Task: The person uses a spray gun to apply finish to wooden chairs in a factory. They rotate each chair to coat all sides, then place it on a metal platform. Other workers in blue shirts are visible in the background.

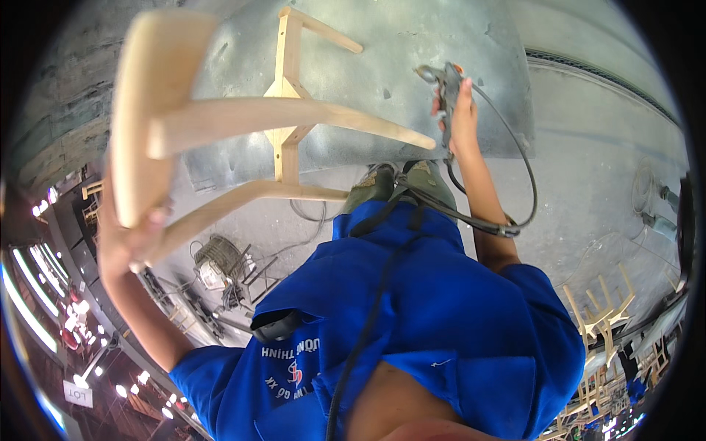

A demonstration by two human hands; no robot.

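Note:
My left hand [136, 239], raised at the left and partly blurred, is closed round the edge of a pale wooden chair frame [250, 114]. A broad curved back board lies at the near end of the frame. Its legs and crossbar stretch away to the right, tilted in the air over a grey sheet. At the upper right my right hand [462, 121] is wrapped round the handle of a spray gun [446, 92]. The gun's nozzle points left, toward the chair but apart from it. A dark hose [531, 180] loops down from the gun to my forearm.
Beneath the chair lies a grey metal-looking sheet [493, 66]. A wire basket-like object [219, 257] stands on the floor at the left, with a thin cable [312, 218] nearby. Several wooden chair frames [607, 312] stand at the lower right. Grey equipment [662, 220] is at the far right.

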